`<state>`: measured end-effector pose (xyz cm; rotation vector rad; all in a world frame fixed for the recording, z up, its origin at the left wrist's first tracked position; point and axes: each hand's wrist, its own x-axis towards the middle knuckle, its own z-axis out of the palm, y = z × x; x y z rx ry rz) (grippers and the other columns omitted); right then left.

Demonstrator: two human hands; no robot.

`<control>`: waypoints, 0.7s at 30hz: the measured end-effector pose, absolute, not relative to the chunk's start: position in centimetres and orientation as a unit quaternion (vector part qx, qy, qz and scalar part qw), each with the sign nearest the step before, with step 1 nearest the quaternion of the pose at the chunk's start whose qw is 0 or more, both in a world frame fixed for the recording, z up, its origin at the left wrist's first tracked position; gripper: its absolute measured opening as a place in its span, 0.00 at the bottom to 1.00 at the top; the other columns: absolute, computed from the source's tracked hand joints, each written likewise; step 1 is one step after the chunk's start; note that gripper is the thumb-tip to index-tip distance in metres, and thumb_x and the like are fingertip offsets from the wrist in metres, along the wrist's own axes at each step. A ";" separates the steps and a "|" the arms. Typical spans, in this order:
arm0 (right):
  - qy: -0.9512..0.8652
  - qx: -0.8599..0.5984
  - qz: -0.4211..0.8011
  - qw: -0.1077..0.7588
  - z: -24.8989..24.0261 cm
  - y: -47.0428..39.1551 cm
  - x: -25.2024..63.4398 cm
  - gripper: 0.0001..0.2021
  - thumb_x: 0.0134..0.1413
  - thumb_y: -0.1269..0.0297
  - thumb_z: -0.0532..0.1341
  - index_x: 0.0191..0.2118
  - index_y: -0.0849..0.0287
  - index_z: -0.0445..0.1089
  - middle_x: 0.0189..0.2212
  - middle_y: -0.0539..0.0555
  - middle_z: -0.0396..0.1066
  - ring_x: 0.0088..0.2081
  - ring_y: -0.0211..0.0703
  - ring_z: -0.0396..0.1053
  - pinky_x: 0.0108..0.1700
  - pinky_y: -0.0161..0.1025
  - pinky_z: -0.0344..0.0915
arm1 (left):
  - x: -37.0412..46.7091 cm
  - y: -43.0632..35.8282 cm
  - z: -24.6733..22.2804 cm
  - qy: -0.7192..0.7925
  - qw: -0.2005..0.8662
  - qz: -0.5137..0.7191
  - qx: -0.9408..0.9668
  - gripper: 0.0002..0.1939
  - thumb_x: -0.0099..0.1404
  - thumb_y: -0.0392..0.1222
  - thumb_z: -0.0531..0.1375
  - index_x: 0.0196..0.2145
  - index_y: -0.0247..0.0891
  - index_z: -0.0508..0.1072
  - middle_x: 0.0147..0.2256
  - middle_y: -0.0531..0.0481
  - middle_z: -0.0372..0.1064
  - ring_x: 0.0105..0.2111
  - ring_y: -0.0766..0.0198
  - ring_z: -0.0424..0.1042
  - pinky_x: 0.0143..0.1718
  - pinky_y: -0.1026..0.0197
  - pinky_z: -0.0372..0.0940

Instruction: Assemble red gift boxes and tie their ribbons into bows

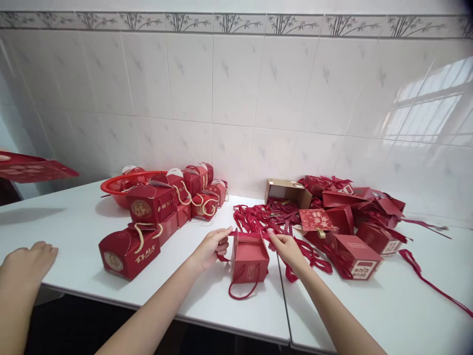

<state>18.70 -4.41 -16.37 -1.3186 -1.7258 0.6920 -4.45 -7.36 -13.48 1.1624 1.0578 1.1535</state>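
A small red gift box (pixel 251 259) stands upright on the table in front of me, a dark red cord handle (pixel 244 298) hanging down its near side. Across its top runs a red ribbon (pixel 248 234). My left hand (pixel 212 249) pinches the ribbon just left of the box, a tail dangling below the fingers. On the other side, my right hand (pixel 288 250) is closed on the ribbon at the box's right upper edge. Behind the box lies a heap of loose red ribbons (pixel 251 215), some trailing to the right near my right hand.
Red boxes with gold cord handles (pixel 130 250) stand in rows at left, beside a red plastic basket (pixel 111 186). At right are piled red boxes (pixel 356 256) and an open cardboard box (pixel 288 190). Another person's hand (pixel 31 261) rests on the table's left edge.
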 end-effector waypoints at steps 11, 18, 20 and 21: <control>-0.690 -0.540 0.197 0.439 -19.9 -5.1 20.6 0.27 0.52 0.40 0.54 0.16 0.55 0.47 0.14 0.45 0.48 0.19 0.36 0.48 0.24 0.36 0.46 | -4.6 -8.0 -16.5 0.481 0.540 0.454 0.521 0.27 0.49 0.60 0.65 0.20 0.38 0.55 0.18 0.62 0.44 0.16 0.75 0.44 0.18 0.67 0.39; -0.724 -0.506 0.176 0.435 -17.5 -4.6 22.3 0.20 0.51 0.42 0.57 0.29 0.54 0.57 0.19 0.44 0.57 0.22 0.38 0.56 0.26 0.35 0.54 | -6.7 -8.4 -16.3 0.506 0.494 0.421 0.568 0.23 0.47 0.59 0.65 0.26 0.37 0.63 0.17 0.61 0.53 0.14 0.75 0.49 0.17 0.68 0.43; -0.739 -0.497 0.179 0.418 -17.0 -4.1 22.8 0.19 0.50 0.43 0.58 0.29 0.54 0.57 0.19 0.44 0.58 0.22 0.39 0.57 0.26 0.35 0.54 | -7.1 -8.5 -16.3 0.524 0.478 0.406 0.577 0.22 0.47 0.58 0.65 0.27 0.38 0.63 0.15 0.62 0.54 0.13 0.74 0.51 0.16 0.68 0.44; -0.743 -0.497 0.178 0.411 -16.9 -3.9 23.0 0.19 0.49 0.43 0.58 0.29 0.54 0.57 0.19 0.44 0.58 0.22 0.39 0.57 0.26 0.35 0.54 | -7.3 -8.5 -16.4 0.534 0.466 0.403 0.580 0.22 0.47 0.56 0.66 0.27 0.38 0.63 0.15 0.62 0.56 0.13 0.74 0.52 0.16 0.69 0.45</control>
